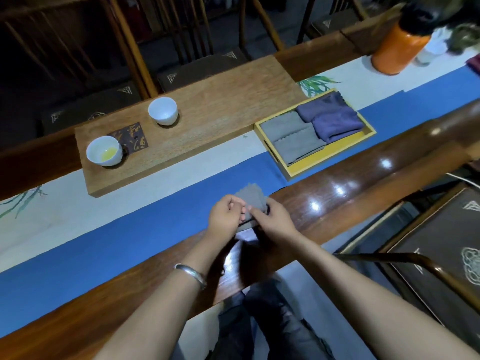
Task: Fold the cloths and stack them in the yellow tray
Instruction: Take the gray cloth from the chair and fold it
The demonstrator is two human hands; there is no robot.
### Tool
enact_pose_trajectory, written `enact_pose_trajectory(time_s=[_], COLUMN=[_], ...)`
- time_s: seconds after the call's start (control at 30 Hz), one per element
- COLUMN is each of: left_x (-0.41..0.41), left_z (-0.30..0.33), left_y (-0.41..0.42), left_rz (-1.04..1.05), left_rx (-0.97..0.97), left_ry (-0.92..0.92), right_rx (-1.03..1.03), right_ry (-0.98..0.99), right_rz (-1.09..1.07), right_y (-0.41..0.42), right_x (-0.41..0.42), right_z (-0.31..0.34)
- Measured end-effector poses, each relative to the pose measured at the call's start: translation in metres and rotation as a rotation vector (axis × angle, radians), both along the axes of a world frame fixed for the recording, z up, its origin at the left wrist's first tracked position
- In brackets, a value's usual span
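Note:
A small grey cloth [252, 197] with a zigzag edge is held over the blue runner near the table's front edge. My left hand [225, 216] pinches its left side and my right hand [272, 219] grips its right side; the lower part of the cloth is hidden behind my fingers. The yellow tray [298, 169] sits to the far right of my hands. It holds folded grey cloths [293, 137] on its left and folded purple cloths [333, 118] on its right.
A wooden board [207, 105] lies across the table beyond my hands, carrying two white cups [163, 110] [104, 151] and a dark coaster [130, 137]. An orange container [397, 49] stands at the far right. Wooden chairs line the far side.

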State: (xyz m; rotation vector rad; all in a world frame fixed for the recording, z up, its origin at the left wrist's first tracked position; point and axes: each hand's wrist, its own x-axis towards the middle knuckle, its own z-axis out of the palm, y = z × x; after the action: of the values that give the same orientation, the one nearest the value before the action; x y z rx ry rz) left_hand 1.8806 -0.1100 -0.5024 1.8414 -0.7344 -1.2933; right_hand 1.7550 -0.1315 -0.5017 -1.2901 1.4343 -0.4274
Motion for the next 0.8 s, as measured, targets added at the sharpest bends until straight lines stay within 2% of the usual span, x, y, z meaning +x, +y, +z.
enact_pose_trajectory(time_s=[0.07,0.13,0.2,0.33,0.4,0.47,0.57,0.63,0.7,0.73,0.8], left_x=[0.008,0.019,0.029,0.026,0.022,0.018,0.016,0.017,0.02,0.023,0.027], left_z=[-0.011,-0.02,-0.027,-0.04,-0.045,-0.044,-0.032,-0.019,-0.007,-0.002,0.009], left_y=[0.005,0.013,0.019,0.019,0.013,0.006,0.004,0.005,0.002,-0.001,-0.01], left_rz=[0.022,0.026,0.041,-0.061,-0.103,-0.056,0.028,0.01,-0.005,-0.016,-0.074], left_rx=[-0.003,0.052,0.168,0.343,0.337,0.308,0.179,0.109,0.053,0.037,0.032], left_ry=[-0.186,-0.357,-0.395,-0.366,-0.345,-0.295,-0.062,0.122,0.272,0.312,0.33], right_rx=[-0.081,-0.065,-0.017,0.095,0.059,0.021,0.03,0.155,0.424,0.541,0.645], right_ry=[0.163,0.252,0.313,0.417,0.423,0.442,0.483,0.359,0.02,-0.118,-0.235], right_rz=[-0.001,0.008,0.039,0.028,0.024,0.062,0.126,0.019,-0.182,-0.221,-0.221], right_y=[-0.007,-0.012,-0.014,-0.015,-0.015,-0.016,-0.018,-0.019,-0.019,-0.019,-0.023], right_x=[-0.009,-0.017,-0.023,-0.034,-0.034,-0.033,-0.034,-0.034,-0.036,-0.039,-0.048], right_z=[-0.01,-0.022,-0.036,-0.054,-0.058,-0.058,-0.053,-0.045,-0.03,-0.022,-0.007])
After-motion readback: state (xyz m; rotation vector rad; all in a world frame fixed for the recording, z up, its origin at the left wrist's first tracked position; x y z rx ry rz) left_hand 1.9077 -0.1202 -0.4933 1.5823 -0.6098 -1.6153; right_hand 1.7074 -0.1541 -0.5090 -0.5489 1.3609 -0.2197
